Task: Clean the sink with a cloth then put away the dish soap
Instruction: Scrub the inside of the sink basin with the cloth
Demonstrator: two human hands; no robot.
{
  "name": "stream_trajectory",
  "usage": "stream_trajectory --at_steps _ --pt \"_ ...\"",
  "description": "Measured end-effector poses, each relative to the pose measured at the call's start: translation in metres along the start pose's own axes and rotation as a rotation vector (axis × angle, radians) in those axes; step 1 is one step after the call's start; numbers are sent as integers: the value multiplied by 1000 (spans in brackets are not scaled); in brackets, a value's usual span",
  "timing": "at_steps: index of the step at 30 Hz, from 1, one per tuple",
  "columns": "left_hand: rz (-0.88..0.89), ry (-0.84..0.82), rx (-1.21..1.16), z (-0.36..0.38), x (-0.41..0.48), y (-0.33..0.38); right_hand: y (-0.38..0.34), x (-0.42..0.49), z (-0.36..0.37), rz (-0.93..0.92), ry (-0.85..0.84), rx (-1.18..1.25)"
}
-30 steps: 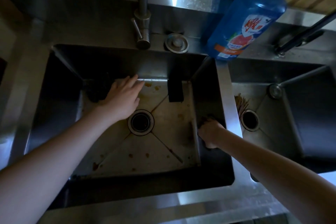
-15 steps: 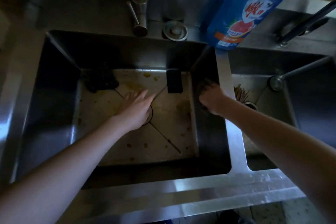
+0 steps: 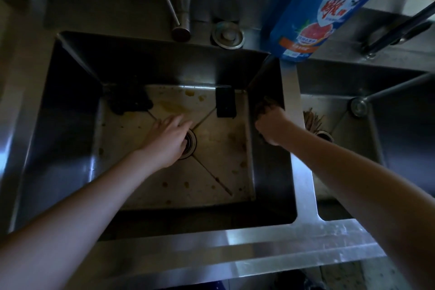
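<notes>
The steel sink (image 3: 70,139) has a stained floor with brown spots. My right hand (image 3: 270,128) is shut on a dark cloth (image 3: 264,105) and presses it against the sink's right inner wall. My left hand (image 3: 168,140) lies flat on the sink floor, fingers apart, partly covering the drain (image 3: 191,141). The blue dish soap bottle (image 3: 322,12) stands on the rim behind the divider between the two basins.
A dark crumpled rag (image 3: 129,101) sits in the back left corner, and a black sponge (image 3: 226,102) leans against the back wall. The faucet (image 3: 181,0) and a round plug (image 3: 227,35) are behind. The right basin (image 3: 400,125) holds chopsticks (image 3: 312,119).
My right hand has slid the cloth up the right wall, away from me. My left hand has pulled back from the sink's back wall to the drain.
</notes>
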State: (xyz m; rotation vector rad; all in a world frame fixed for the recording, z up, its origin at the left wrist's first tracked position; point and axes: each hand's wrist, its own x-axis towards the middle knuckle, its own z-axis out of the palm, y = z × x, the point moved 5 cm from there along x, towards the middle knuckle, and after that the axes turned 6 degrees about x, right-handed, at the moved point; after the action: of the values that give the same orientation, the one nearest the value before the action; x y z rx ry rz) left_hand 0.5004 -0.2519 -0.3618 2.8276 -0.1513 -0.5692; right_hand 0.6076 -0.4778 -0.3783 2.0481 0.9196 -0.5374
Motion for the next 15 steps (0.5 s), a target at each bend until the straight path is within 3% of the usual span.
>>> stream_trajectory --at_steps 8,15 --pt "6 -1 6 2 -15 1 -78 -54 45 -192 -320 122" --pt "-14 -13 -58 11 -26 -2 -109 -90 51 -338 -337 119"
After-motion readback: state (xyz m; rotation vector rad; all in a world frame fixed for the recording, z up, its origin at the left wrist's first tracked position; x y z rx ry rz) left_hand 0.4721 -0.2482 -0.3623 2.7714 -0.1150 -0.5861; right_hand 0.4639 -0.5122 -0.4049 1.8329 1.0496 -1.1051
